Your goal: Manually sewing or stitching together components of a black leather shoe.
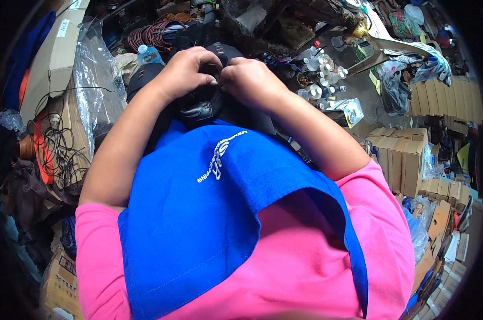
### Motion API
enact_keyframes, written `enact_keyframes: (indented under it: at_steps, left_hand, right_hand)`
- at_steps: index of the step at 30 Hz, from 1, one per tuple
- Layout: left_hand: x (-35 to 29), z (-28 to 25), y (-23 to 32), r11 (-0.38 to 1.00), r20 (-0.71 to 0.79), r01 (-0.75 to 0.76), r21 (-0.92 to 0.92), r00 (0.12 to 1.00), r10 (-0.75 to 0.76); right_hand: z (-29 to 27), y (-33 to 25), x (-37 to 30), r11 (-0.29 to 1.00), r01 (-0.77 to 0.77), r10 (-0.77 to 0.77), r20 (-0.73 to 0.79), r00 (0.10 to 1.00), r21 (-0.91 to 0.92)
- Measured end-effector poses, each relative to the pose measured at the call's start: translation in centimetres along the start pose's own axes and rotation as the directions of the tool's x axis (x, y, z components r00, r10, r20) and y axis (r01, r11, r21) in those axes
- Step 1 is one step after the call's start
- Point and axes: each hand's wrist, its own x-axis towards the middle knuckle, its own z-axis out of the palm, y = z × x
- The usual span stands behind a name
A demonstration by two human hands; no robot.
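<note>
A black leather-like piece [200, 111] with a stitched edge lies before me at the top of my apron; its exact kind is hard to make out. My left hand [187, 73] curls over its left side, thumb and fingertips bent toward the middle. From the right, my right hand [250, 81] meets it in a pinch, and what lies between those fingertips is hidden. Beyond the knuckles, a dark part [220, 49] with small light marks sticks up. My blue apron [182, 181] is bunched below the work.
To the left stand a clear plastic sheet [94, 80], a long cardboard box [53, 58] and tangled black wire [65, 144]. Several small bottles [321, 80] stand ahead right. Stacked cartons [401, 157] are at the right. Coiled cable [155, 37] and a water bottle [148, 54] lie beyond my left hand.
</note>
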Motion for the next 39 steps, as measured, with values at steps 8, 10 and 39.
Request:
enact_keyframes:
  at_steps: [8,10,39]
  left_hand:
    - [-9.8,-4.5,-0.4,0.900,0.153,0.414,0.134,0.889,-0.432]
    - [-10.5,-6.0,-0.3,0.733,0.009,0.649,0.206,0.747,-0.664]
    - [-11.4,-6.5,-3.7,0.480,-0.241,0.274,-0.833,0.601,-0.762]
  right_hand:
    - [2.0,3.9,-3.0,0.847,-0.092,0.088,0.033,0.996,0.524]
    - [2.8,4.7,-3.0,0.889,-0.037,0.050,-0.018,0.999,0.457]
    - [3.3,8.9,-8.7,-0.264,-0.367,0.412,0.448,0.793,0.892]
